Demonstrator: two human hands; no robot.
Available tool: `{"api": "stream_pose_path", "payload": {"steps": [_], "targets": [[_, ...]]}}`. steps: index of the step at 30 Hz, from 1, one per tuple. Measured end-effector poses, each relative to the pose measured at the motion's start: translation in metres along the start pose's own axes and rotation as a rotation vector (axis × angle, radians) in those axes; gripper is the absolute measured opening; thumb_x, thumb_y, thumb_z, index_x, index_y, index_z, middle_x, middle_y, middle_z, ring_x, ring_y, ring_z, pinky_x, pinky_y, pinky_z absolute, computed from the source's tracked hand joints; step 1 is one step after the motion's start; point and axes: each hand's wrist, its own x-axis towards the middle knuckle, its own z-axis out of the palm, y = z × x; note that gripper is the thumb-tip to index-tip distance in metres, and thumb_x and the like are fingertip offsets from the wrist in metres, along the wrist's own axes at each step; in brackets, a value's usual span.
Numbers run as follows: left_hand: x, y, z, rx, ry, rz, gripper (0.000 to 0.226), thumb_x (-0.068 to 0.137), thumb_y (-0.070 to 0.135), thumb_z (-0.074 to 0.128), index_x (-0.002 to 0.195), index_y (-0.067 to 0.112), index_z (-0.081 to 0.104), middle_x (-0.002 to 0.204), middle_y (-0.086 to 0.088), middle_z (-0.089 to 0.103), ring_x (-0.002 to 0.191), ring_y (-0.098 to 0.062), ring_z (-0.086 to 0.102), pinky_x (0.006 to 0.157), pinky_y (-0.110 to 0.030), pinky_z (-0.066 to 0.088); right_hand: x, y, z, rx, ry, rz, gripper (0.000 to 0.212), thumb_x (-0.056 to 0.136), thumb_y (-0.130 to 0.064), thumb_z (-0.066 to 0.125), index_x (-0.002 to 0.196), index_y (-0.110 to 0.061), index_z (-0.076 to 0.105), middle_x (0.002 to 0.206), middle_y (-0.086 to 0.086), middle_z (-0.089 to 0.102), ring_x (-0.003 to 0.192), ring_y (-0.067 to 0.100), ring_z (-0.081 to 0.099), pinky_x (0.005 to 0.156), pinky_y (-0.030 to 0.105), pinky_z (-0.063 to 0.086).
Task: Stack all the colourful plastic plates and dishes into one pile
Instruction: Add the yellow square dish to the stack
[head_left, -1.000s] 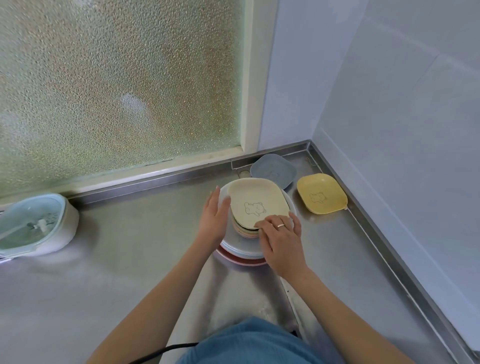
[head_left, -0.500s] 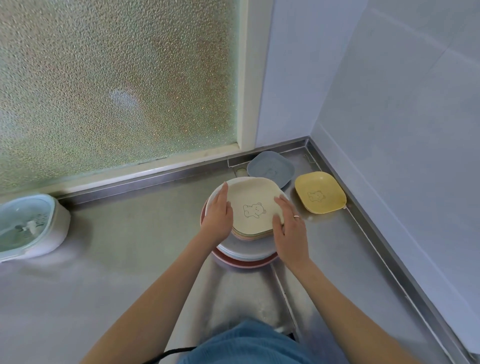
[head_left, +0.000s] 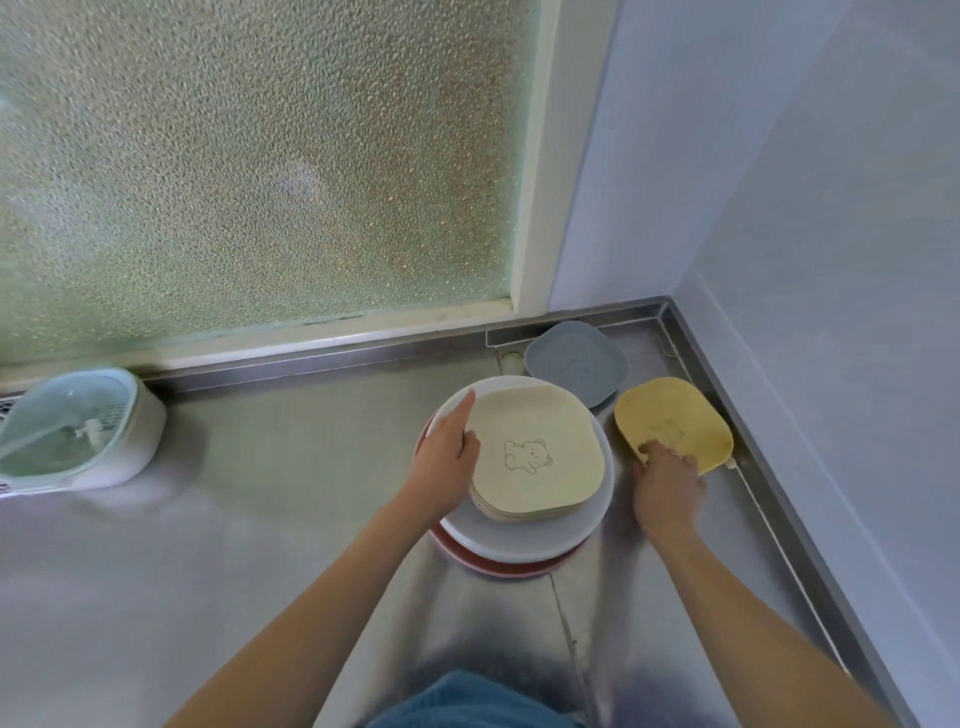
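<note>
My left hand (head_left: 448, 457) rests with fingers straight against the near-left edge of the pile (head_left: 524, 499), thumb on the rim of the cream bear plate (head_left: 537, 454) that tops it; under that plate sit a few more small plates, then a white dish (head_left: 524, 543) and a pink one (head_left: 498, 567) at the bottom. My right hand (head_left: 667, 486) has its fingers curled onto the near edge of the yellow plate (head_left: 672, 423), which sits on the steel worktop (head_left: 260, 519) just to the right of the pile and looks tilted up at my side, so I judge I am pinching it to lift. The grey-blue plate (head_left: 574, 366) lies beyond both hands, touching or nearly touching the pile's far rim, still to be collected. To do this step well, I should get my fingertips properly under the yellow rim before raising it, carry it level across the short gap, and lower it with its corners matched to the cream plate so it nests instead of rocking. My left hand should brace the pile so nothing slides. Off to my far left stands a pale green container (head_left: 78, 428), no part of this.
</note>
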Motion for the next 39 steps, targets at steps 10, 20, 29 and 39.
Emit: {"api": "stream_pose_path", "payload": {"steps": [10,20,29,39], "targets": [[-0.001,0.001,0.006,0.032,0.046,0.002,0.053,0.096,0.015,0.032,0.147,0.025,0.024,0.105,-0.002,0.058,0.078,-0.012,0.054,0.078,-0.025,0.039,-0.03,-0.019,-0.028,0.262,0.456,-0.163,0.022,0.082,0.003,0.056,0.096,-0.008,0.069,0.089,0.015,0.067,0.091,0.039,0.053,0.072,0.042,0.044],[0.0,0.015,-0.008,-0.319,-0.007,0.01,0.037,0.099,0.011,0.032,0.131,0.015,0.05,0.135,-0.005,0.055,0.121,-0.017,0.051,0.101,-0.03,0.042,-0.084,-0.048,-0.04,0.336,0.69,-0.793,0.02,0.08,0.0,0.061,0.091,-0.015,0.069,0.085,0.005,0.066,0.091,0.022,0.05,0.076,0.034,0.041],[-0.002,0.015,-0.009,-0.367,-0.007,-0.081,0.043,0.098,0.024,0.038,0.141,0.018,0.04,0.145,-0.002,0.045,0.133,-0.021,0.041,0.114,-0.045,0.03,-0.107,-0.04,-0.037,0.278,0.377,-0.795,0.021,0.085,-0.017,0.048,0.089,-0.014,0.068,0.09,0.001,0.066,0.093,0.018,0.055,0.086,0.025,0.035],[-0.002,0.01,-0.006,-0.309,0.018,-0.065,0.044,0.091,0.011,0.048,0.134,0.022,0.046,0.129,0.0,0.056,0.12,-0.018,0.051,0.103,-0.042,0.043,-0.033,-0.054,-0.075,0.726,0.398,-0.312,0.026,0.085,-0.007,0.043,0.101,-0.017,0.061,0.101,-0.005,0.059,0.094,0.015,0.052,0.081,0.031,0.044]]}}
